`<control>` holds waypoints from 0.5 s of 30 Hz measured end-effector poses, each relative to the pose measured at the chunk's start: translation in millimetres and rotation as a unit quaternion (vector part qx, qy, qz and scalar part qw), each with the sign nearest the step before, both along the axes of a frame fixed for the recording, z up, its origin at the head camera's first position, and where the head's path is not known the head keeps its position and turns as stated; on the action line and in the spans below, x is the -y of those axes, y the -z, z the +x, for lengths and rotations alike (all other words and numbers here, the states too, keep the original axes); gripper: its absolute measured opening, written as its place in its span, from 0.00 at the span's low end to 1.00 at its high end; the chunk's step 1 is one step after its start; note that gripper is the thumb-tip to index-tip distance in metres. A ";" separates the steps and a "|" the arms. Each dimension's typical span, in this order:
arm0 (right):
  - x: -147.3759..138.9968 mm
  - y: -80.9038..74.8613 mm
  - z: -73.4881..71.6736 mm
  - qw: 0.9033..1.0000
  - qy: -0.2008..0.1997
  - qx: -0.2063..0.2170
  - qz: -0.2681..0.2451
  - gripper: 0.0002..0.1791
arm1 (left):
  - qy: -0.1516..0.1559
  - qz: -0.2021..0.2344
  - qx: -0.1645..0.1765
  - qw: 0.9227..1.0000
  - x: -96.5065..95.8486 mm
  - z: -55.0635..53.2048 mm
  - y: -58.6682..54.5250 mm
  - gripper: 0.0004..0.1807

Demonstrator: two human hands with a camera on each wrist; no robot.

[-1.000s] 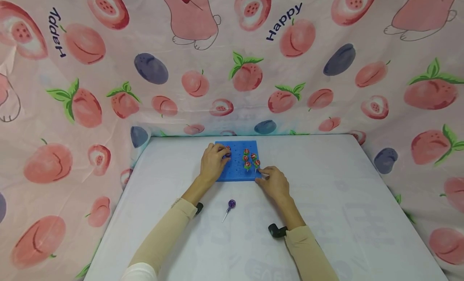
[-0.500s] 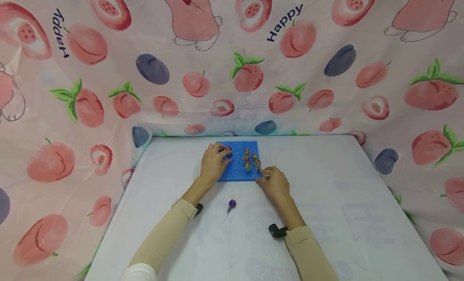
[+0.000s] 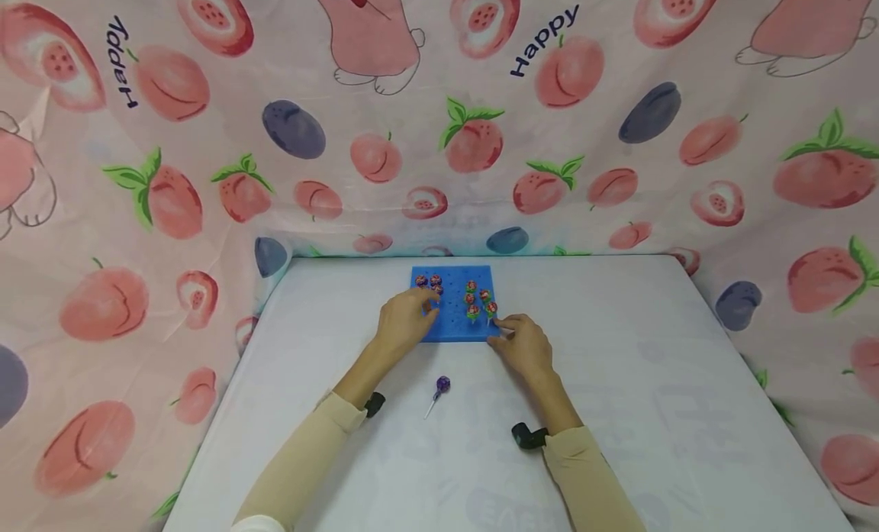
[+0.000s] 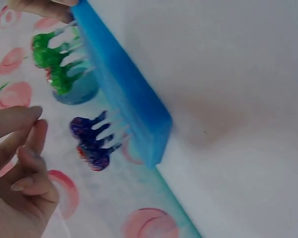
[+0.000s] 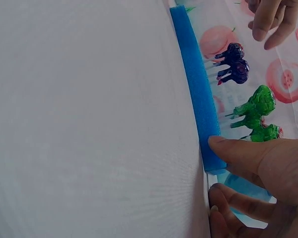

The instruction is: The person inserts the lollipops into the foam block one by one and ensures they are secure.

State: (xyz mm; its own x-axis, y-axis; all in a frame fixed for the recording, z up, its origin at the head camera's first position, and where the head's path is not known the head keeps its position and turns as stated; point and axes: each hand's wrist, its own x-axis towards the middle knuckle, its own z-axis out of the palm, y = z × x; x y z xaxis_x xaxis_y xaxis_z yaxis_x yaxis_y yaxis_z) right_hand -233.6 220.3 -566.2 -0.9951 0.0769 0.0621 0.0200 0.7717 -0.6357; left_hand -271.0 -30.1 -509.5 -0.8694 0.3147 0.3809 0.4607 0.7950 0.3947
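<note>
A blue foam board [image 3: 453, 326] with small holes lies at the table's far side. Purple-wrapped lollipops [image 4: 92, 144] stand upright at its left, and several green-and-red ones [image 3: 473, 311] at its right. My left hand [image 3: 405, 318] hovers over the board's left front, just in front of the purple lollipops. Its fingers are loosely bent with nothing between them in the left wrist view, apart from the sticks. My right hand [image 3: 523, 350] holds the board's front right corner, the thumb [image 5: 228, 148] against its front edge. One purple lollipop [image 3: 442, 384] lies loose on the table.
The white-covered table [image 3: 618, 364] reaches back to a pink fruit-print cloth [image 3: 384, 120] that hangs behind and at both sides. A dark wrist camera [image 3: 529, 436] sits at the right wrist, close above the tabletop.
My left hand has let go of a purple lollipop in the board and drawn back toward me, uncovering the purple ones. The right hand stays at the corner.
</note>
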 end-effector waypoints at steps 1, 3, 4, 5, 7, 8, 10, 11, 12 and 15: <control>0.2 0.1 -0.1 1.000 0.000 0.001 0.000 0.24 | 0.002 -0.008 0.016 1.000 0.3 4.7 -2.3 0.07; 0.7 0.3 -0.3 1.000 -0.002 0.001 0.000 0.24 | 0.010 -0.023 0.047 0.999 0.8 14.0 -5.1 0.05; 0.8 0.7 -0.5 1.000 -0.002 0.001 0.001 0.24 | 0.016 -0.030 0.063 0.997 1.1 18.2 -5.3 0.05; 1.0 1.1 -0.5 1.000 -0.002 0.000 0.002 0.24 | 0.026 -0.036 0.077 0.996 1.0 21.7 -4.7 0.05; 1.0 1.3 -0.6 1.000 -0.002 -0.001 0.004 0.24 | 0.043 -0.043 0.105 0.993 -0.1 28.8 -3.8 0.06; 1.1 1.3 -0.5 1.000 -0.001 -0.001 0.005 0.24 | 0.050 -0.045 0.117 0.991 -1.0 32.0 -3.0 0.07; 1.0 1.7 -0.6 1.000 0.000 0.000 0.007 0.24 | 0.065 -0.052 0.139 0.987 -2.7 37.8 -1.0 0.09; 0.9 1.6 -0.7 1.000 0.001 0.000 0.008 0.24 | 0.072 -0.057 0.151 0.984 -3.7 40.4 -0.1 0.10; 0.7 1.5 -0.7 1.000 0.001 0.001 0.008 0.24 | 0.076 -0.067 0.160 0.982 -4.5 42.6 1.3 0.11; 0.2 1.0 -0.5 1.000 0.002 0.004 0.010 0.24 | 0.084 -0.095 0.188 0.974 -6.7 48.2 4.5 0.10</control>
